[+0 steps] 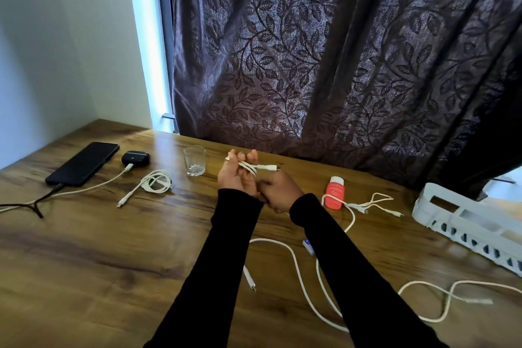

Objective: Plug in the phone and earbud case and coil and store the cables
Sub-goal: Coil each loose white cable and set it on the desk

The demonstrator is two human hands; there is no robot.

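Your left hand (240,175) pinches a coiled white cable (255,169) above the table's (113,248) far edge; your right hand (278,192), fingers curled, grips its slack.

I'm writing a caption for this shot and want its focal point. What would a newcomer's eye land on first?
First, the two hands in black sleeves at the centre: the left hand holds white cable loops wound over its fingers, and the right hand sits just beside it. Next, the dark leaf-patterned curtain filling the back. Then the red bottle to the right, among loose white cables on the wooden table.
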